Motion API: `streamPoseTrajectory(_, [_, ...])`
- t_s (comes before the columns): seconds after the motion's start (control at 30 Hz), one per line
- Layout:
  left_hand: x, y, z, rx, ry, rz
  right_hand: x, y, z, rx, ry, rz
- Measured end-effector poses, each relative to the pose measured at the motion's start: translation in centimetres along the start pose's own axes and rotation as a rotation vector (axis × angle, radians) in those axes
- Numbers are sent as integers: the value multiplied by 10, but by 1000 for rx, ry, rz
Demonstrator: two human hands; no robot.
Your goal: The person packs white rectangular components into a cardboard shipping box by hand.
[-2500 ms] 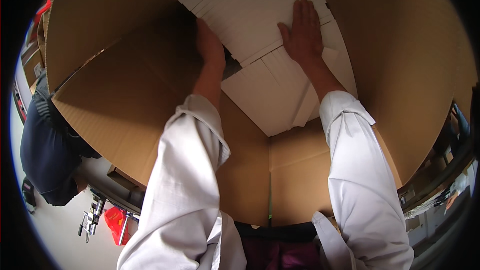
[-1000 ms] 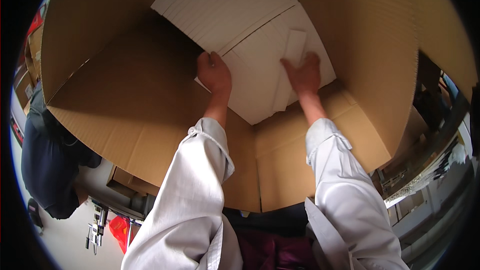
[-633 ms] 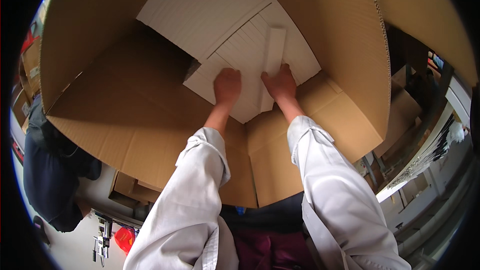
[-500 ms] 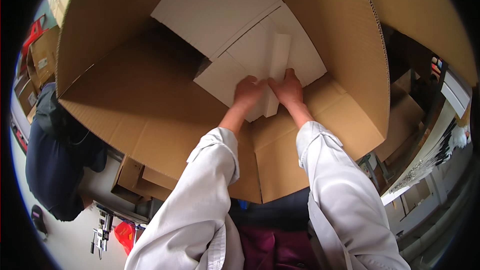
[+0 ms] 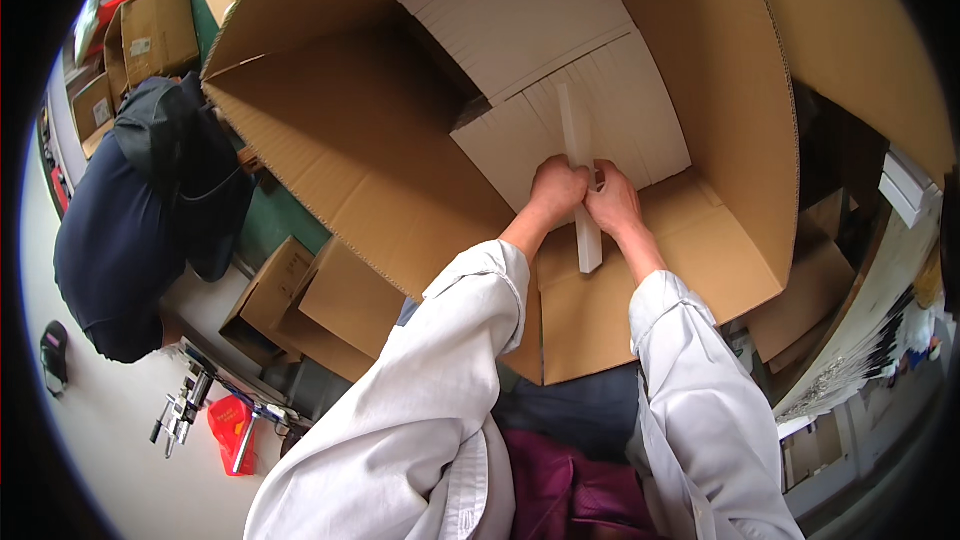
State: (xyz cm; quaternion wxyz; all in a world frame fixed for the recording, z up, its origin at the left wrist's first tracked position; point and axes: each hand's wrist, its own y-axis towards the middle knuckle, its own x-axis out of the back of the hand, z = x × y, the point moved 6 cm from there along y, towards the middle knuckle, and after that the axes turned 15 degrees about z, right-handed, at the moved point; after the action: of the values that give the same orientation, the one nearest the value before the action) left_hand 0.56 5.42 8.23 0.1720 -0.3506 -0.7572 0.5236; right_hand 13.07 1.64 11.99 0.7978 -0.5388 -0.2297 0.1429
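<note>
A large open brown cardboard box (image 5: 715, 80) stands in front of me. Inside it, flat white cartons (image 5: 520, 10) are packed in rows, with a dark gap at their left. My left hand (image 5: 560, 186) and my right hand (image 5: 613, 202) meet over the near row, closed around a long, narrow white carton (image 5: 588, 250). Its thin edge faces up. The carton's near end sticks out below my hands, above the box's near wall, and its far end reaches over the packed row. My fingers partly hide its middle.
At the left a person in dark clothes (image 5: 150, 230) bends over. Brown cartons (image 5: 345, 295) lie left of the box, near a metal bike-like frame (image 5: 195, 395) and a red object (image 5: 231, 432). White boxes (image 5: 908, 185) sit at the right.
The view has shifted, so the box appears farther right. The long white carton has turned from its broader face to its thin edge, and my hands have closed in nearer together on it.
</note>
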Motion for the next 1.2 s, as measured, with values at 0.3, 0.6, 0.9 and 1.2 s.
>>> streamPoseTrajectory(0.3, [6,-13,-18,-25,-200,1,10,-39,16,87,134,56])
streamPoseTrajectory(0.6, [20,-53,-11,34,-390,72,-8,-93,29,77,199,75])
streamPoseTrajectory(0.9, [-19,-101,-50,-146,-216,170,13,-153,25,29,346,-21])
streamPoseTrajectory(1.2, [-63,-174,-112,-304,250,101,31,-221,13,184,385,-181])
